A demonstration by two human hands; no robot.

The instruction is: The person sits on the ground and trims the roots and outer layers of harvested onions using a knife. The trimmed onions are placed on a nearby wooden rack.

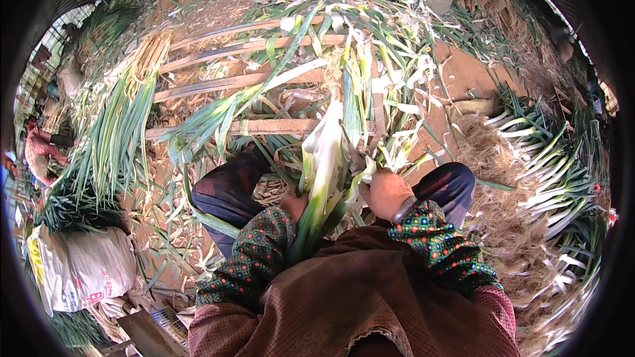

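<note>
Between my knees I see a thick long green onion (pixel 325 148), its roots pointing away from me and its green leaves towards my lap. My left hand (pixel 293 204) grips it low, where the white stalk turns green. On the right, my right hand (pixel 389 193) is closed on a pale strip of outer leaf (pixel 366 174) beside the stalk. A dark, thin object (pixel 353 156) shows just past that hand; what it is I cannot tell. Another green onion (pixel 292 75) lies across the wooden slats (pixel 278 126) in front of me.
A tied bundle of green onions (pixel 126 104) hangs over the slats' left end. Rows of trimmed onions (pixel 545 178) lie root-side inward at right. Peeled leaves (pixel 407 64) litter the ground. A stuffed white woven sack (pixel 94 267) sits at left, and another person (pixel 44 151) bends beyond it.
</note>
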